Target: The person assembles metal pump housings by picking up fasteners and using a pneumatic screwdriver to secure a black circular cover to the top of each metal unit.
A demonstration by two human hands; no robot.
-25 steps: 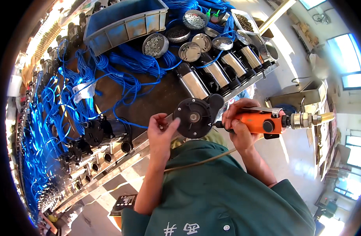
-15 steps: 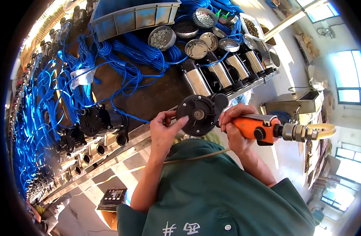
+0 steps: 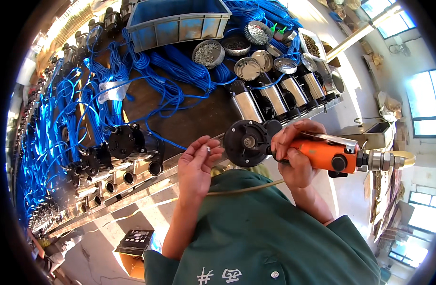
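Note:
My right hand is wrapped round an orange air screwdriver lying sideways, its nose pointing left. A pale hose leads off its brass-coloured fitting. At the tool's nose is a round black pump housing with small screws around its rim; whether the tip touches it is hidden by my fingers. Just left of that housing, apart from it, my left hand is turned palm up with fingers curled. A small shiny screw shows between its thumb and fingertips.
Metal bowls of small parts stand beyond the housing, beside steel-bodied pumps. A grey-blue crate sits at the back. Coiled blue cables spread over the bench, with black-capped pumps along its left edge. A cardboard box is below.
My left hand has come off the black housing's rim and turned palm up, with a small screw now showing in its fingers. The whole view has shifted slightly; my right hand keeps the screwdriver.

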